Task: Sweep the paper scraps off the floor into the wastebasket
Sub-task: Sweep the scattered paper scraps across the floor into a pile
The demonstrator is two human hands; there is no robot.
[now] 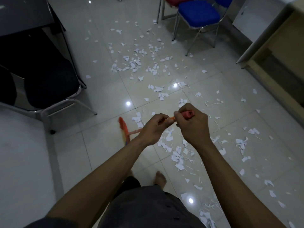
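A dark short sleeve (37, 222) covers the left upper arm. The left forearm (105, 175) and right forearm (227, 175) are bare. Dark grey shorts (148, 206), loose and creased, cover the thighs. Both feet are bare: the right foot (160, 177) shows toes, the left foot (131, 172) is half hidden.

Left hand (153, 129) and right hand (192, 127) side by side, fingers (178, 115) curled.

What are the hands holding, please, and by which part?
A broom, by its handle's upper end: right hand at the red end cap, left hand just below it.
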